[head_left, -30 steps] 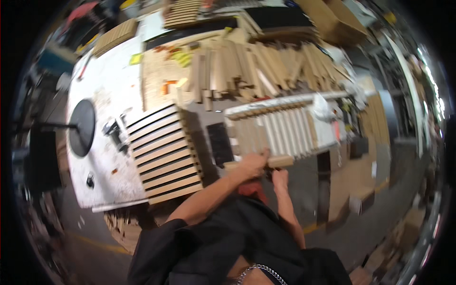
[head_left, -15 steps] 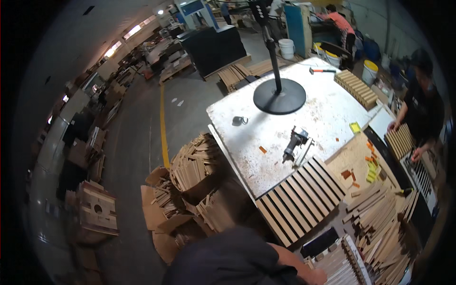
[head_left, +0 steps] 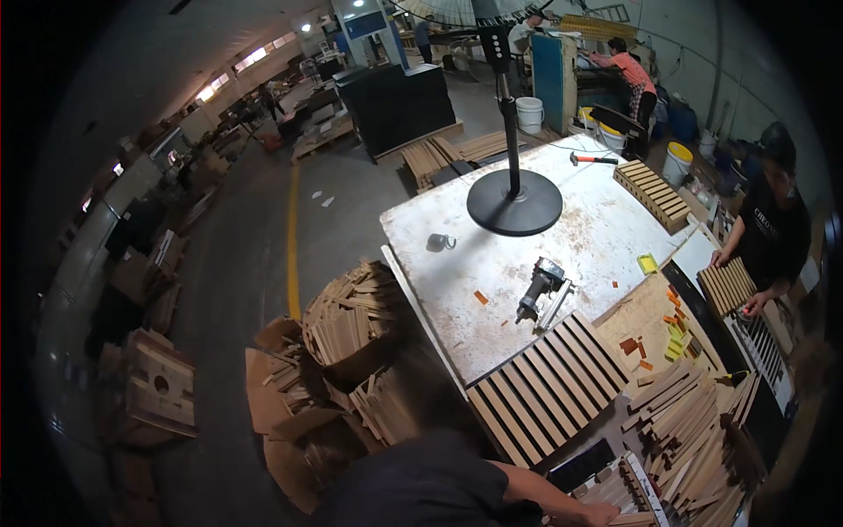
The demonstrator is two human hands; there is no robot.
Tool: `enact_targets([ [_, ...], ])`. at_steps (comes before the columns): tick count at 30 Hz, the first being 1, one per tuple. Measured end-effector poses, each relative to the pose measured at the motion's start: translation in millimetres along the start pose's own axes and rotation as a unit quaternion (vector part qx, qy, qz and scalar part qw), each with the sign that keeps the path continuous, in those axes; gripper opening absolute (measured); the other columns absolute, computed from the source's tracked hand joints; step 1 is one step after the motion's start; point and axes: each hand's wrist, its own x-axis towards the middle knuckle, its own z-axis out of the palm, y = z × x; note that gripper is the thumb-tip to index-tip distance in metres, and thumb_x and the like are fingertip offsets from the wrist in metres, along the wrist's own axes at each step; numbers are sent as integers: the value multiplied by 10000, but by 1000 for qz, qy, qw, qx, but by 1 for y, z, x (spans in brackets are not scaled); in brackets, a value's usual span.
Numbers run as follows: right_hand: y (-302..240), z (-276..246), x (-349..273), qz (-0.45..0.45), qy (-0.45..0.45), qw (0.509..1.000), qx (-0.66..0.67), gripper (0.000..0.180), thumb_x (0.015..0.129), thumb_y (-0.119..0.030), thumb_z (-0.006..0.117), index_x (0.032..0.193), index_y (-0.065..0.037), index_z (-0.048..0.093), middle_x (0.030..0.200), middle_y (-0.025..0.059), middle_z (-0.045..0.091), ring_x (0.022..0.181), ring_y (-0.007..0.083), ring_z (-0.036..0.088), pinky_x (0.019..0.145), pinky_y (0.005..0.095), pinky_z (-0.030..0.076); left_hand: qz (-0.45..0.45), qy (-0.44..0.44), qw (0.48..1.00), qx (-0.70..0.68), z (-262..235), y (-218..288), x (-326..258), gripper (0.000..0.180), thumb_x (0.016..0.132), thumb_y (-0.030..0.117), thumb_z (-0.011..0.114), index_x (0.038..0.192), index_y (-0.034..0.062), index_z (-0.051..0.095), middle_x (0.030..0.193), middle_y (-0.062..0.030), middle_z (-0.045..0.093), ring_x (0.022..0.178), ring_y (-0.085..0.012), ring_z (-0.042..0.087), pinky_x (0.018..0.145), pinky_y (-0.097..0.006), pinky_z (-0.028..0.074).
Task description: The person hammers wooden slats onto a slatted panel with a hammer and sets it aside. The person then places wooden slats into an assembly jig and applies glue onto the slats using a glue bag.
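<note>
Presently, head view only. The person's right hand (head_left: 606, 514) sits at the lower edge of the frame, reaching into the heap of loose wooden slats (head_left: 694, 422) at the near right corner of the worktop (head_left: 606, 220). Its fingers lie on a slat, but the grip is cut by the frame edge: cannot tell if clenched or released. Left hand not in view; only a dark sleeve and shoulder show below.

Judged step: picking a slat from the heap, with the head turned away over the floor. The next move would call for a firm hold on one slat and a lift clear of its neighbours, which lie crossed and stacked.

Just left of the heap rests a finished slatted wooden panel (head_left: 549, 382), tilted over the worktop edge. Beyond it lie a nail gun (head_left: 540, 290), the round black base of a stand fan (head_left: 514, 202), a second slatted panel (head_left: 652, 195) and a hammer (head_left: 590, 159).

Packages and signs:
- open brown cartons of offcuts (head_left: 347, 329) on the floor, beside the worktop's left edge;
- small yellow blocks (head_left: 674, 347) and orange scraps near the heap;
- white and yellow-lidded buckets (head_left: 676, 162) at the far side;
- a yellow floor line (head_left: 292, 237) along the aisle.

A co-worker (head_left: 773, 228) at the right holds another panel.
</note>
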Motion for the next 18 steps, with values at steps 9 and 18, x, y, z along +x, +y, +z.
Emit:
enact_targets([
  [9,-3,12,-6,-36,7,998,56,503,986,-373,467,958,120,563,881,232,591,781,297,551,747,413,471,-124,-38,963,-236,-43,27,-53,575,791,487,704,1188,77,629,1075,-231,662,908,-307,653,786,-463,526],
  [18,1,12,3,-21,-25,990,139,414,988,-272,468,1168,100,501,1094,271,549,974,347,515,860,452,446,-107,40,867,-484,-29,13,-54,608,757,148,749,1280,31,464,1018,-112,526,731,-152,593,473,-297,478],
])
